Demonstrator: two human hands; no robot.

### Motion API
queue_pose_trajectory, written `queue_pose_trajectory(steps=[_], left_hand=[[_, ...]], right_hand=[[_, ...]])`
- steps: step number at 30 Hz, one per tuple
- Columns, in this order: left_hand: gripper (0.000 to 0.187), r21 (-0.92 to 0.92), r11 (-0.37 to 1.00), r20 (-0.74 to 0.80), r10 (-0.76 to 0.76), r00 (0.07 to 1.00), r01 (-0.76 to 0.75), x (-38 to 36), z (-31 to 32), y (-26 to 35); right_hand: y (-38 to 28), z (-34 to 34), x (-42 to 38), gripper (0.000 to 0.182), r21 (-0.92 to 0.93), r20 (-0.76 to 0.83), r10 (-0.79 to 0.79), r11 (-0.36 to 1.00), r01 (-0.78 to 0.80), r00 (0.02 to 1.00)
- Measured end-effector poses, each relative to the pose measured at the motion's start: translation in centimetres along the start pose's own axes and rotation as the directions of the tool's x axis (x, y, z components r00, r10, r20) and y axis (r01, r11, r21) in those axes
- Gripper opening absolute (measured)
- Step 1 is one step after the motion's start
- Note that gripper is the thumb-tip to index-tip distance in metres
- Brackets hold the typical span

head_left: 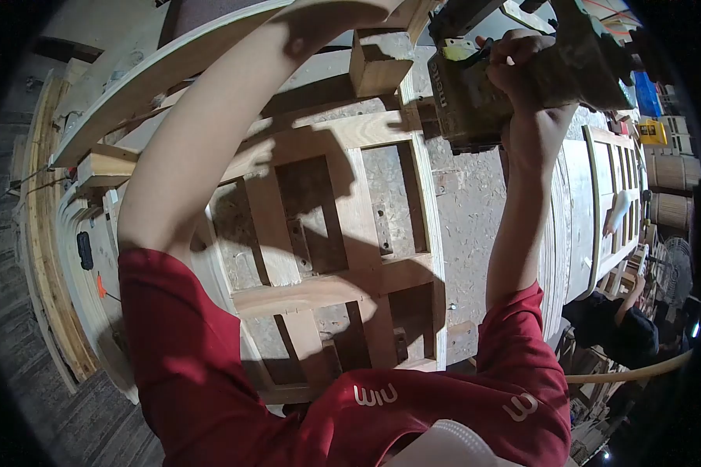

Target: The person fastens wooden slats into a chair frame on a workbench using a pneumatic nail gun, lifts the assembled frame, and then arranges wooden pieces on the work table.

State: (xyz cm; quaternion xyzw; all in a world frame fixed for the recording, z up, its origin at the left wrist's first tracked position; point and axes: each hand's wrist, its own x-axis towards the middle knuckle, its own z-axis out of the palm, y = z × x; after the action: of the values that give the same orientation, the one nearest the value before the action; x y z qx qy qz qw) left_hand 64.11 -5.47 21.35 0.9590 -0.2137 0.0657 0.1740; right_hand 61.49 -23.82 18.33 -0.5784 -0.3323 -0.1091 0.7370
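Note:
My right hand (522, 74) is closed around the handle of a nail gun (469, 97) with lettering on its dark body. The tool is at the top right, above the bench. My left forearm (202, 132) stretches up across the left side to the top edge, where the hand passes out of view. Under my arms lies a wooden frame (350, 284) with rails and several slats. Near the left wrist, a wood block (382, 66) stands at the frame's far end. A long wooden board (132, 105) curves beside the left arm.
The frame rests on a speckled worktable (467, 233). Another slatted frame (600, 210) lies to the right, with a yellow hose (631, 373) below. A co-worker (619, 331) is near a fan (678, 261). A black object (84, 249) lies at left, by stacked boards (51, 233).

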Motion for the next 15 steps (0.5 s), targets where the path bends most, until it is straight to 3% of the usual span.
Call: queue_pose_trajectory(steps=[5, 15], left_hand=[[0.038, 0.112, 0.986, -0.090, 0.132, 0.987, -0.121, 0.0, 0.8, -1.0], [0.036, 0.126, 0.987, -0.085, 0.113, 0.990, -0.102, 0.2, 1.0, -1.1]], right_hand=[[0.2, -0.6, -0.2, 0.022, -0.074, 0.004, 0.001, 0.997, 0.000, 1.000], [0.3, -0.4, -0.1, 0.021, -0.069, -0.013, 0.001, 0.998, -0.002, 1.000]])
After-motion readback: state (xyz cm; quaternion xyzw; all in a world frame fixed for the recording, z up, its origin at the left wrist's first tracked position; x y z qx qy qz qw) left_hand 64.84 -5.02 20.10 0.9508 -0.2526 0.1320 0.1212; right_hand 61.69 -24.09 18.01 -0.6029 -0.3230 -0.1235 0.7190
